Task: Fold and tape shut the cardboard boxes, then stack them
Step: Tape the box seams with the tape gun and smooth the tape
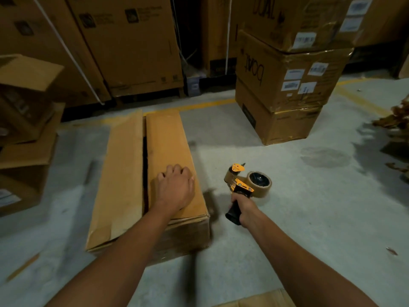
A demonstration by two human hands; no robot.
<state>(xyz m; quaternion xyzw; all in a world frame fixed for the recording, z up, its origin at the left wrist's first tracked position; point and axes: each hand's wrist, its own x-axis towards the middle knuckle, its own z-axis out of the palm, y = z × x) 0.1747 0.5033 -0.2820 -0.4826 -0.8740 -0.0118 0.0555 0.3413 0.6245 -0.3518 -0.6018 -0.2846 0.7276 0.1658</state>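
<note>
Cardboard box [126, 173] lies on the floor [287, 196] with both long flaps folded down; we find a dark gap along the seam and no tape yet, so we judge taping and stacking remain. Left hand [174, 188] presses the right flap, fingers loosely bent; right hand [242, 210] grips the tape dispenser [247, 182] handle

Bare concrete floor [321, 207] lies open right of the long cardboard box [168, 147], back to the stack of taped boxes [287, 89]. Narrower floor strip on its left, hemmed by open boxes [26, 129]. Tall cartons [124, 52] wall the back. Cardboard scraps [396, 122] at right edge.
</note>
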